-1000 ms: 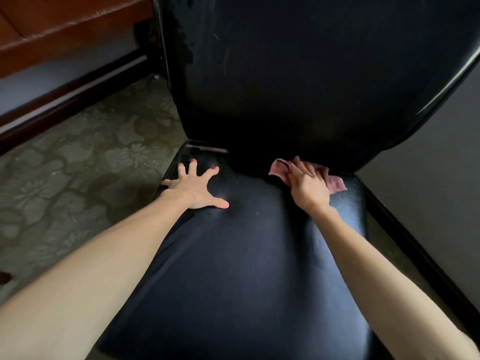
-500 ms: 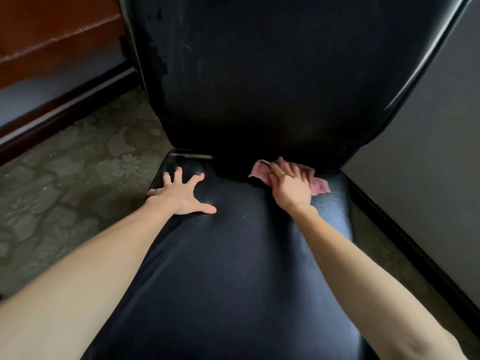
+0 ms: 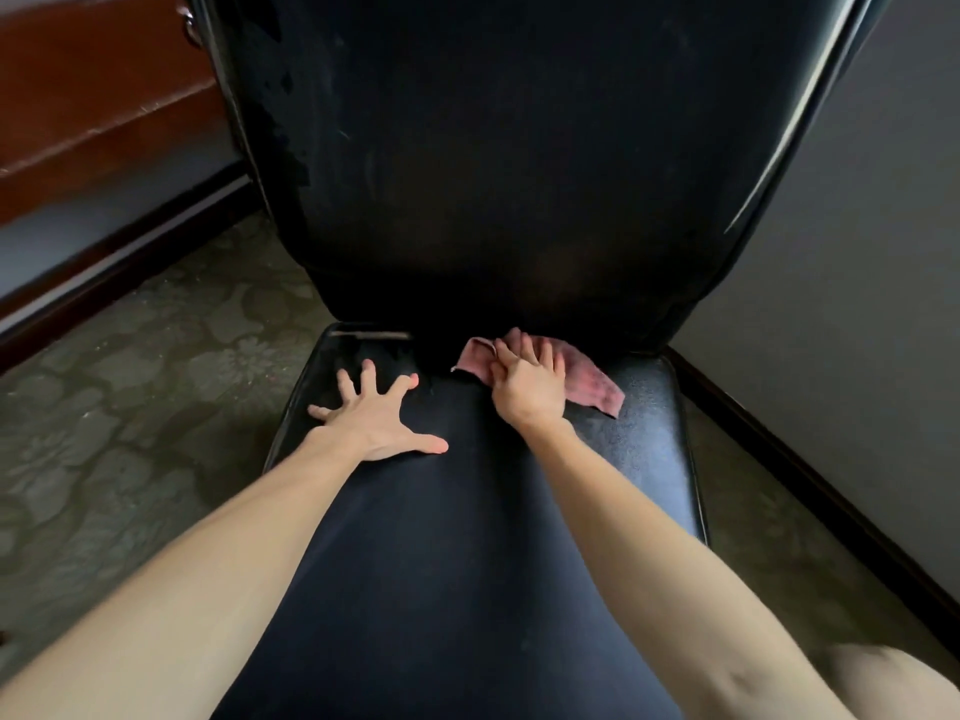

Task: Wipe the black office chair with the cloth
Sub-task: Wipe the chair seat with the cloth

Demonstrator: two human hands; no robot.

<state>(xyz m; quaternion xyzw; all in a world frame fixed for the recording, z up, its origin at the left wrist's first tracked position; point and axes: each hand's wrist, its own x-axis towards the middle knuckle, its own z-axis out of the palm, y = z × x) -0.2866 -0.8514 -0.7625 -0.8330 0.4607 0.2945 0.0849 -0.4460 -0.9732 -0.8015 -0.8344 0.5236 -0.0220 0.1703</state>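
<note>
Where right fingers (image 3: 528,349) press, cloth (image 3: 593,383) lies beneath.

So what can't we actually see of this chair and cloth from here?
Head view only:
- Backrest: top cut off by the upper edge.
- Chair base: hidden beneath the seat.
- Cloth: middle covered by the right hand.
- Whether its fingers grip or only press the cloth: too small to tell.

Bare forearms (image 3: 208,553), left hand (image 3: 375,414), right hand (image 3: 527,389)
</note>
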